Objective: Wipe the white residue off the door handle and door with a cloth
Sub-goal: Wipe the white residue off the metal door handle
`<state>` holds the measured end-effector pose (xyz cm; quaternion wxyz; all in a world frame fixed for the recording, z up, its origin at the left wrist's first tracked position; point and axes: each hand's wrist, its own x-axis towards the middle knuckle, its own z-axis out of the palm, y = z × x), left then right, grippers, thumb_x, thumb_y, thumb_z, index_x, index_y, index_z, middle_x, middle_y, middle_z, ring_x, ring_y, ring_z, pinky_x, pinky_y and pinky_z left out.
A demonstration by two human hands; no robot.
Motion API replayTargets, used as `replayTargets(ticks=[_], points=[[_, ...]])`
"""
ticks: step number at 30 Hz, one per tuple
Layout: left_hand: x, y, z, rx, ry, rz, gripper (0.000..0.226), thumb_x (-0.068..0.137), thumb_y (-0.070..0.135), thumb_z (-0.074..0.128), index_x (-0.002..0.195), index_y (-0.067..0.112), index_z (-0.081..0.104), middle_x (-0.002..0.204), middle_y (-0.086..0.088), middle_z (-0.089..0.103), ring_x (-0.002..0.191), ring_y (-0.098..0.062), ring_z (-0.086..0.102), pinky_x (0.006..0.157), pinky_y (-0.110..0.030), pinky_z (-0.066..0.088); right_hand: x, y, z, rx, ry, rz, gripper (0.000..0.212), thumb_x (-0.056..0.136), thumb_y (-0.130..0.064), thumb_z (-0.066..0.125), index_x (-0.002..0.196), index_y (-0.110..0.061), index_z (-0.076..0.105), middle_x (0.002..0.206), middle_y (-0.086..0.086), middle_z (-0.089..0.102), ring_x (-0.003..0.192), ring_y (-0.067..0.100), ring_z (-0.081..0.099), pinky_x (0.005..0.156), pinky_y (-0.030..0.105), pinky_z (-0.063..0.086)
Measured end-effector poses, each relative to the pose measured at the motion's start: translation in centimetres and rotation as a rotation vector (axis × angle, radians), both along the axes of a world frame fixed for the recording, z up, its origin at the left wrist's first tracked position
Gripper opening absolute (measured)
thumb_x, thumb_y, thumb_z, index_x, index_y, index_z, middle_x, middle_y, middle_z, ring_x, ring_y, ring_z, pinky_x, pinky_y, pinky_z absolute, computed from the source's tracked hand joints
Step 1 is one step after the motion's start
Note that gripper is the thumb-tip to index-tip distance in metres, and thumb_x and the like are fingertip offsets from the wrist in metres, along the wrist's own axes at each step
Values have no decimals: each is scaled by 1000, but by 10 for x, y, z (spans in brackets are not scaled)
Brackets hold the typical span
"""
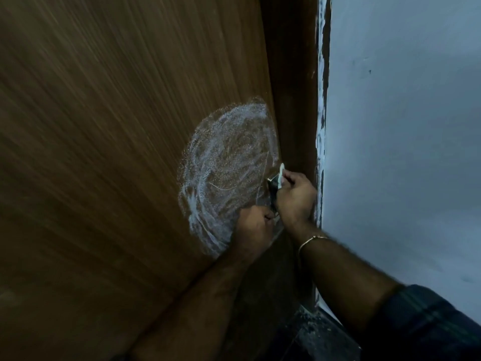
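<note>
A brown wooden door (104, 152) fills the left of the head view. A wide swirl of white residue (226, 162) covers it beside its right edge. The dark metal door handle (272, 185) juts from that edge, mostly hidden by my hands. My right hand (295, 199) grips a small white cloth (280, 175) against the handle's upper part. My left hand (252, 227) is curled just below, at the handle's lower end; what it holds is hidden.
A dark brown door frame (294, 100) runs beside the door, its edge smeared with white paint (321, 113). A pale blue-grey wall (403, 126) fills the right. Dusty dark floor (307, 332) lies at the bottom.
</note>
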<state>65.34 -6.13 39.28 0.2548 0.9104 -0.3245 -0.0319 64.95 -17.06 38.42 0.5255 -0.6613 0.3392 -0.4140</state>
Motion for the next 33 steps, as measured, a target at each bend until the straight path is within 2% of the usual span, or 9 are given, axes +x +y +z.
replayTargets(ticks=[4, 7, 10, 12, 15, 19, 23, 27, 33], points=[[-1, 0, 0, -17, 6, -7, 17, 85, 17, 59, 78, 9, 72, 74, -6, 72, 69, -20, 65, 65, -29, 46, -3, 4, -5, 34, 7, -16, 25, 91, -2, 59, 115, -4, 68, 114, 7, 66, 101, 14, 61, 59, -10, 33], [1, 0, -2, -27, -5, 0, 20, 82, 13, 59, 63, 10, 63, 60, -5, 63, 59, -21, 58, 57, -27, 39, -11, 5, -14, -270, -1, 129, 25, 90, 0, 60, 113, -2, 69, 105, 8, 64, 96, 16, 61, 76, -4, 38], [1, 0, -2, -30, 36, -2, 18, 85, 14, 62, 68, 11, 68, 62, 1, 65, 58, -14, 58, 53, -17, 38, -14, -11, -21, -638, 62, 287, 23, 90, 0, 59, 111, -2, 68, 103, 11, 61, 94, 22, 60, 87, 22, 51], [1, -2, 1, -14, 71, 14, 18, 88, 13, 60, 76, 15, 73, 72, 3, 70, 61, -7, 60, 52, -10, 39, -15, -25, -18, -878, 129, 386, 26, 86, -2, 63, 112, -2, 67, 106, 13, 61, 94, 27, 59, 82, 36, 54], [0, -3, 2, -2, 91, 46, 17, 90, 14, 59, 83, 18, 74, 76, 7, 68, 63, -1, 56, 50, -6, 38, -19, -41, -17, -1169, 284, 533, 37, 80, -6, 70, 117, -4, 65, 114, 14, 61, 95, 31, 58, 70, 38, 54], [0, -2, 2, 18, 105, 41, 14, 92, 15, 60, 89, 20, 72, 76, 9, 65, 63, 4, 54, 51, -9, 34, -24, -49, -13, -1356, 400, 665, 32, 82, -8, 65, 113, -5, 67, 119, 11, 60, 99, 30, 56, 63, 40, 56], [0, -1, 2, 6, 89, 58, 16, 90, 13, 60, 87, 18, 75, 76, 4, 70, 61, -2, 57, 51, -7, 36, -25, -54, 5, -1359, 455, 732, 29, 88, -9, 59, 115, -9, 68, 120, 7, 60, 102, 26, 55, 76, 36, 51], [-1, -1, 1, 3, 65, 71, 19, 87, 10, 58, 82, 14, 76, 78, 1, 72, 65, -10, 62, 53, -10, 39, -24, -40, 12, -1094, 564, 680, 23, 94, -7, 52, 111, -7, 67, 115, 9, 61, 104, 25, 59, 86, 37, 52], [-4, -2, 5, 19, 130, 77, 21, 92, 9, 55, 84, 17, 73, 88, 2, 72, 67, 0, 59, 51, -7, 38, -25, -32, 17, -842, 715, 548, 19, 93, -6, 52, 109, -2, 62, 112, 17, 62, 99, 33, 63, 87, 42, 54]])
